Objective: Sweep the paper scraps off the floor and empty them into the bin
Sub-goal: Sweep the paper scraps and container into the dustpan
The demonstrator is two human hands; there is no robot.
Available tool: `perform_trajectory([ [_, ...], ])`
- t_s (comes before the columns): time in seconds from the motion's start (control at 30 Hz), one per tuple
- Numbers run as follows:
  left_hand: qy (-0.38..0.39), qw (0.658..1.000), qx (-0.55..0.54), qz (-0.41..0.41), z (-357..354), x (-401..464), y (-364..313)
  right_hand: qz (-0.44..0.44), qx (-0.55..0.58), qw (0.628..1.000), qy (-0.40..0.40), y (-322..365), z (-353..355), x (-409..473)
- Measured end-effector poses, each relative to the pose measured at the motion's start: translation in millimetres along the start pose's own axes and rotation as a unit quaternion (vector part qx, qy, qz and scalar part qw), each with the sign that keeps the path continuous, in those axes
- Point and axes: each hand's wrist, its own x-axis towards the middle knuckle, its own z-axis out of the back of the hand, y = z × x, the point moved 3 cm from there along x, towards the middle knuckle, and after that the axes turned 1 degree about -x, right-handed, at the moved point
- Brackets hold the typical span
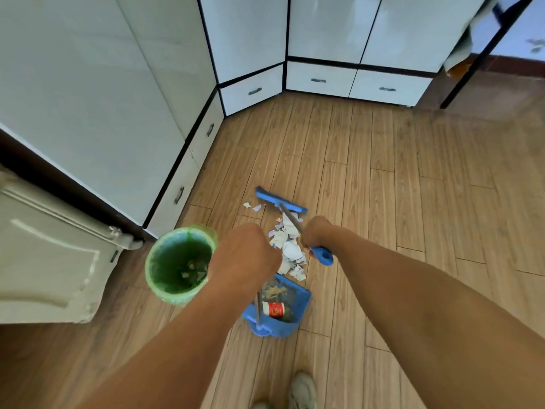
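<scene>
Centrally, paper scraps [290, 249] lie between right hand [317, 234], clenched on the broom [280, 201], and left hand [246, 252], fisted round the dustpan [278, 308] handle.

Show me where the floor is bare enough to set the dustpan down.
Bare floor lies right of the broom head, toward the drawers. It is crowded between broom head and dustpan, where the paper scraps lie, and by the green bin.

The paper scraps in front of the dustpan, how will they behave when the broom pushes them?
The paper scraps look thin and torn, so probably light and floppy. A loose heap may scatter; two bits already lie apart near the broom head.
</scene>
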Motion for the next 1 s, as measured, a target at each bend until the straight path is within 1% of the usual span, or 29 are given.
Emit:
perform_trajectory([
  [0.13,0.004,1.0,0.006,-0.002,-2.0,-2.9,5.1,-0.007,-0.036,0.999,0.029,-14.7,-24.4,-23.4],
  [0.27,0.015,1.0,-0.004,0.0,0.6,-12.0,10.1,-0.005,-0.039,0.999,0.03,-14.3,-7.0,-59.3],
  [0.4,0.027,1.0,-0.005,0.001,3.3,-22.6,22.5,0.009,-0.069,0.998,0.002,0.2,7.9,-80.4],
  [0.53,0.021,1.0,-0.005,0.008,8.7,-26.4,40.1,0.041,-0.08,0.996,-0.018,25.3,4.1,-72.7],
  [0.6,0.018,1.0,-0.005,0.008,11.7,-26.9,46.0,0.052,-0.102,0.993,-0.014,37.8,-5.0,-66.0],
  [0.7,0.015,1.0,-0.012,0.003,12.1,-28.3,51.9,0.042,-0.144,0.989,0.008,42.5,-29.0,-55.2],
  [0.77,0.012,1.0,-0.008,-0.01,8.7,-29.4,52.7,0.038,-0.142,0.989,0.03,41.9,-43.4,-58.3],
  [0.83,0.012,1.0,-0.002,-0.016,5.4,-31.3,54.1,0.055,-0.138,0.988,0.045,43.9,-52.5,-71.2],
  [0.9,0.011,1.0,0.0,-0.019,4.6,-33.5,55.7,0.063,-0.161,0.983,0.057,44.3,-52.9,-89.8],
  [1.0,0.014,1.0,0.002,-0.02,5.4,-38.5,60.8,0.045,-0.197,0.978,0.047,34.6,-42.5,-103.5],
])
